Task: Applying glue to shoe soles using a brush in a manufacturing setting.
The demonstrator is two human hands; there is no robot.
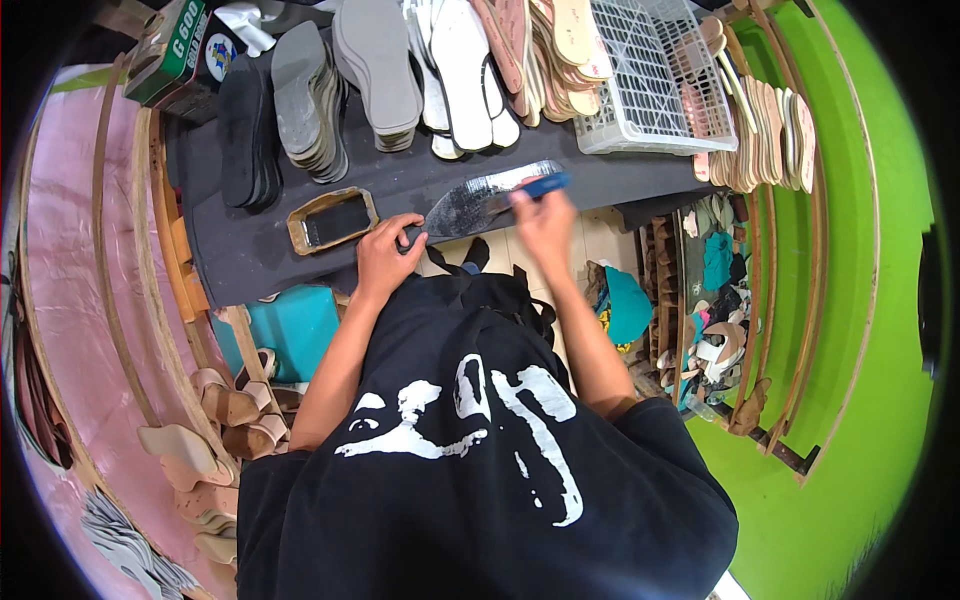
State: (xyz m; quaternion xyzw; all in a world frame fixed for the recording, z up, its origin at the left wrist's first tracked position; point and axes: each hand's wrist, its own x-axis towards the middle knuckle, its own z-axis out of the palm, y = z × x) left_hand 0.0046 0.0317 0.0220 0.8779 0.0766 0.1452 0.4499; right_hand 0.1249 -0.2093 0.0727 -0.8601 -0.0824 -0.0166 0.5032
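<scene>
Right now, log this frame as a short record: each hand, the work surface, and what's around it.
left hand: pins the near end of a dark sole to the bench
right hand: holds a blue brush over the sole, blurred
bench: dark mat; a tin of dark glue sits left of the sole
back of bench: stacks of soles, grey, black and white; white basket at right
left shelves: tan heels
floor at right: scraps
</scene>
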